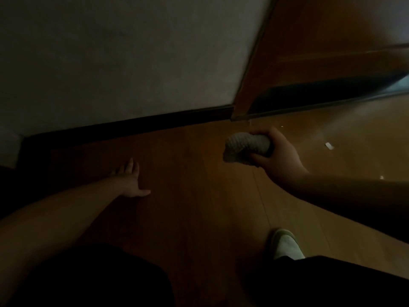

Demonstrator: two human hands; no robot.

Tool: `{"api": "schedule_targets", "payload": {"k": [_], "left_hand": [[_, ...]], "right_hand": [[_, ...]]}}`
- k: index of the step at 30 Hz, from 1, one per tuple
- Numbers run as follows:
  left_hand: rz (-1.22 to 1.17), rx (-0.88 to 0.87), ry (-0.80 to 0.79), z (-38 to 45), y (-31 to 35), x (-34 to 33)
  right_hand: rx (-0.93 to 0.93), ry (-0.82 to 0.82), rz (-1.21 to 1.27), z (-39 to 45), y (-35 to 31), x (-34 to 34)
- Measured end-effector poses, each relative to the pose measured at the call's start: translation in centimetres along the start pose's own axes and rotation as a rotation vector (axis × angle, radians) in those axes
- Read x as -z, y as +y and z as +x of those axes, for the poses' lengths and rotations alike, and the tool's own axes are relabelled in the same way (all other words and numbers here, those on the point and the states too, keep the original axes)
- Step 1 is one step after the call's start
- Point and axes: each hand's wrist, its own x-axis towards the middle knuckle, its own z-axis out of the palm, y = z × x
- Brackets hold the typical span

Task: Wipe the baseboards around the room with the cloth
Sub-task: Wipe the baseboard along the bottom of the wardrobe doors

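Dark trouser legs (88,278) fill the bottom of the view, one at the left and one at the right; between them and a little to the right, a pale shoe (285,244) points up the wooden floor (199,196); the room is dim and the edges are soft.

From the lower left a bare forearm reaches forward to the left hand (130,180); its fingers are straight and spread, the thumb out to the right, and it holds nothing; whether the palm rests on the floor or hangs just above it, I cannot tell.

From the right edge the other forearm comes in to the right hand (278,151), whose fingers and thumb are curled round a bunched pale cloth (245,147); the cloth sticks out to the left of the fist, above the floor and near the foot of a brown wooden door frame (250,85), not touching it.

A dark baseboard (132,127) runs along the foot of the grey wall (121,52), from the far left corner to the door frame; the cloth is apart from it, off its right end.

Small pale scraps (329,145) lie on the floor to the right of the cloth hand.
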Motion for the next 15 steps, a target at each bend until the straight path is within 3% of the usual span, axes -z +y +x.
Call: {"api": "schedule_targets", "payload": {"k": [4,7,9,15], "left_hand": [[0.162,-0.147,0.16,-2.1,1.3,2.7],[0.215,-0.243,0.284,-3.8,2.2,3.5],[0.221,-0.243,0.272,-4.7,2.6,3.2],[-0.112,-0.158,0.345,-6.3,5.8,2.2]], "right_hand": [[0.004,0.051,0.11,1.0,1.9,-2.2],[0.003,0.003,0.209,1.9,3.1,-4.8],[0.022,-0.073,0.233,2.5,3.4,-6.1],[0.037,-0.149,0.217,3.4,2.8,-7.8]]}}
